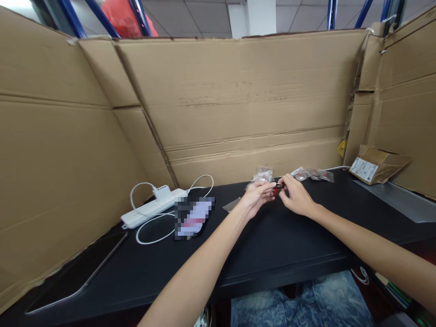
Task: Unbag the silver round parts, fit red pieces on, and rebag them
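Observation:
Over the black table, my left hand [259, 197] pinches a small dark and red item [276, 190] whose kind I cannot make out. My right hand [296, 195] is closed at the right side of the same item, its fingertips touching or gripping it. Just behind my left hand sits a small clear plastic bag [264, 174] with something red in it. Further right, beyond my right hand, lie several clear packets [315, 175] with red marks. A flat greyish piece [231, 204] rests on the table, partly hidden by my left wrist.
To the left are a white power strip [153, 209] with a plugged-in charger, a white cable [155, 242], a phone [193, 220] and a dark tablet [78, 272]. An opened cardboard box [378, 164] and a clear sheet [398, 200] stand right. Cardboard walls [238, 100] enclose the black table [272, 254].

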Demonstrator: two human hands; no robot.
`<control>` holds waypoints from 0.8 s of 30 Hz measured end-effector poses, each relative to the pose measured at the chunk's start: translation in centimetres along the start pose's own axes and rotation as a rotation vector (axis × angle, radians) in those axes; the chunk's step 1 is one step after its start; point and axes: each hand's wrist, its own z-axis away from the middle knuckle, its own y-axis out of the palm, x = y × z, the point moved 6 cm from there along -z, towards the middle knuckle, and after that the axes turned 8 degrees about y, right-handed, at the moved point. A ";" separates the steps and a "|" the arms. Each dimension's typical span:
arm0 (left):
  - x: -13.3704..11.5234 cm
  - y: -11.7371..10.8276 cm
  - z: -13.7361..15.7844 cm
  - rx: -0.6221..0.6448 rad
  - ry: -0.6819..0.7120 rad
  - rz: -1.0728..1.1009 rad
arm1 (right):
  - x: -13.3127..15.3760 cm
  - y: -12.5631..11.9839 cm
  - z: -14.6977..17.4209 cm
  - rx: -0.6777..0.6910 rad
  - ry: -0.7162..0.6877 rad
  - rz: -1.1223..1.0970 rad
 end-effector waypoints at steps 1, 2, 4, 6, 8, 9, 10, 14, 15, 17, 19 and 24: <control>0.0 0.0 0.0 0.005 -0.002 0.002 | 0.0 0.0 0.0 0.012 -0.007 -0.034; 0.0 0.0 -0.1 0.010 -0.005 0.004 | 0.0 0.0 -0.1 0.023 -0.013 -0.068; 0.0 -0.1 -0.1 0.015 -0.007 0.017 | 0.0 0.0 -0.1 0.044 -0.025 -0.127; -0.2 0.0 0.0 0.016 -0.005 0.034 | 0.2 0.0 -0.2 0.052 -0.034 -0.163; -0.3 0.0 0.0 0.020 -0.006 0.046 | 0.2 0.0 -0.2 0.051 -0.038 -0.176; -0.3 0.1 0.1 0.023 -0.009 0.048 | 0.2 0.0 -0.2 0.051 -0.038 -0.179; -0.4 0.1 0.1 0.025 -0.012 0.047 | 0.2 0.1 -0.2 0.050 -0.035 -0.183; -0.4 0.3 0.2 0.039 -0.011 0.040 | 0.0 0.2 -0.3 0.044 -0.016 -0.208; -0.3 0.3 0.2 0.040 -0.011 0.038 | -0.1 0.2 -0.3 0.041 -0.013 -0.213; -0.2 0.3 0.2 0.039 -0.013 0.037 | -0.1 0.3 -0.3 0.040 -0.013 -0.220; -0.1 0.2 0.1 0.040 -0.012 0.044 | -0.2 0.3 -0.3 0.042 -0.014 -0.230; -0.1 0.2 0.0 0.036 -0.010 0.062 | -0.3 0.4 -0.3 0.045 -0.019 -0.238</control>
